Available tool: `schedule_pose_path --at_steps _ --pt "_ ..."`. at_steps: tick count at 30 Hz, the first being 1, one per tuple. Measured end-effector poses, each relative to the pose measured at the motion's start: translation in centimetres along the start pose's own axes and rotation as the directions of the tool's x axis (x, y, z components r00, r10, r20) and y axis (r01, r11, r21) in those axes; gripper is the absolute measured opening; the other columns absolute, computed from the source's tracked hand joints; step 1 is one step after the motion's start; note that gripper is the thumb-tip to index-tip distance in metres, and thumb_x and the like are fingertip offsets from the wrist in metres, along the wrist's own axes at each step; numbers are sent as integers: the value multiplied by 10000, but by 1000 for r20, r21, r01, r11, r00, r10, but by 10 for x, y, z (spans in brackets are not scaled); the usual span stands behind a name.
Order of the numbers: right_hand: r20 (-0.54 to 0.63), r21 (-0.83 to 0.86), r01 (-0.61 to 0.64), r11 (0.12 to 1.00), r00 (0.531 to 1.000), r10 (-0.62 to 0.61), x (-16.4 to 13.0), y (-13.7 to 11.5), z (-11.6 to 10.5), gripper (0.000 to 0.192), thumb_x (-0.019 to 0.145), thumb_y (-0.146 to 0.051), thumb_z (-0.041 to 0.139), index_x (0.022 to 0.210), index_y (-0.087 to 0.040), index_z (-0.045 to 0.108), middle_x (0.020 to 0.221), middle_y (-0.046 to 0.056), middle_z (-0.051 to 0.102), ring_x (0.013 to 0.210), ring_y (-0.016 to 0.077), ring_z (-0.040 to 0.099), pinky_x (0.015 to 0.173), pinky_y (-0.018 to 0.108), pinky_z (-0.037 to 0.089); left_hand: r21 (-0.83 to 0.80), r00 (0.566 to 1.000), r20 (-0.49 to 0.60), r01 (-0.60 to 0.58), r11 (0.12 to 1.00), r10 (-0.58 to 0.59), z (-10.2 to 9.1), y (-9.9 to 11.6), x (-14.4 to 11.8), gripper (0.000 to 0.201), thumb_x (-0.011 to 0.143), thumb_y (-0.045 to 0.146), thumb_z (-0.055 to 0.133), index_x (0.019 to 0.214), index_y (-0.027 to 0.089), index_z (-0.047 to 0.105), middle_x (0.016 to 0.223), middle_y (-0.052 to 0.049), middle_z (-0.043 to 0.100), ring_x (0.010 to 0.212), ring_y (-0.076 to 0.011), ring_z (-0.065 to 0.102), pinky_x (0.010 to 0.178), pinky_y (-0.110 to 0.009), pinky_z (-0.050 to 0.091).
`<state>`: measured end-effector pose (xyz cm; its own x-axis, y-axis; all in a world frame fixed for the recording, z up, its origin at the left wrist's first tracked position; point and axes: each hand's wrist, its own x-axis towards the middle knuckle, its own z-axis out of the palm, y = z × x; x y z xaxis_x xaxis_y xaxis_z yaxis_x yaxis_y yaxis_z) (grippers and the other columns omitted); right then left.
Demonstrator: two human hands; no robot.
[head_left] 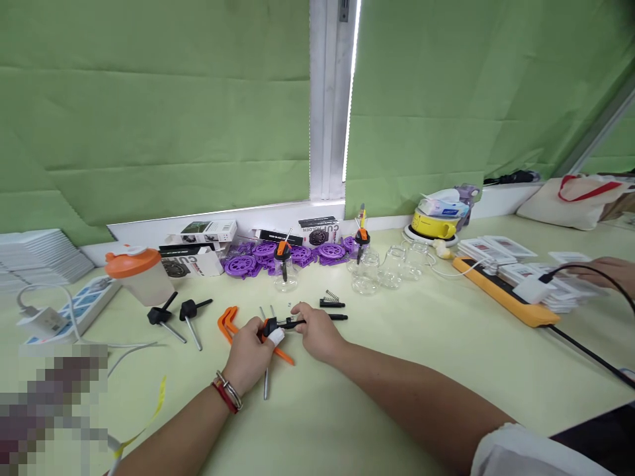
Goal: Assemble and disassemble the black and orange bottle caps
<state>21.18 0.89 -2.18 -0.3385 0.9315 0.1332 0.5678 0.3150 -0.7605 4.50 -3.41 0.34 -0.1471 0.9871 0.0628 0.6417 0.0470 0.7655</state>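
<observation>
My left hand (249,357), with white wrapping on one finger, is closed round a small black-and-orange clamp-like part (270,326). A metal rod (266,385) extends from beneath that hand towards me. From the right, my right hand (320,335) pinches a slim black piece (299,323) that meets the held part; how they join is too small to tell. Orange bent pieces (227,322) lie left of my left hand. Beyond my right hand are a black rod (338,317), another short black rod (333,304) and coil springs (331,295).
Two black-headed pieces with metal rods (190,309) lie left, near an orange-lidded cup (133,263). Purple wheel-like parts (241,265), boxes (317,233) and glass jars (390,272) line the back. An orange power strip (510,297) lies right, where another person's hand (612,272) reaches in.
</observation>
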Motion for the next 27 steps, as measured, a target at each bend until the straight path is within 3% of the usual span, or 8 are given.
schedule_pose_path --at_steps 4,11,13,18,27 --pt "4 22 -14 1000 1000 14 -2 -1 0 285 804 -101 497 1056 -226 543 881 34 630 793 173 584 664 252 407 -13 1000 12 27 1000 -27 -5 -3 3 291 680 447 594 656 204 436 553 42 434 514 -130 408 494 -256 321" --pt "69 111 -46 993 997 38 -16 -3 -18 174 812 -166 512 969 -216 567 888 33 650 798 173 595 672 266 424 -63 970 117 222 973 -214 -24 16 1 276 674 395 598 665 219 386 489 46 455 438 -156 497 441 -268 370" --pt "107 67 -69 995 992 61 -18 -2 -33 112 800 -195 538 901 -212 584 837 21 653 741 164 588 638 261 416 -16 971 113 213 977 -210 -28 20 0 263 678 387 590 656 217 391 490 40 469 442 -158 508 445 -270 372" --pt "80 -136 -76 988 993 88 -16 -3 -66 69 769 -219 579 823 -196 615 816 27 659 704 155 566 601 256 384 205 981 136 107 973 -136 -29 16 -2 310 671 473 588 634 206 433 547 8 521 508 -164 500 455 -266 331" --pt "117 -280 -5 960 992 40 -14 -7 -71 104 742 -204 579 824 -211 643 825 18 666 708 146 551 574 241 341 346 970 225 10 938 -94 -25 16 -4 238 702 417 529 634 199 460 598 -4 556 538 -160 525 461 -255 311"
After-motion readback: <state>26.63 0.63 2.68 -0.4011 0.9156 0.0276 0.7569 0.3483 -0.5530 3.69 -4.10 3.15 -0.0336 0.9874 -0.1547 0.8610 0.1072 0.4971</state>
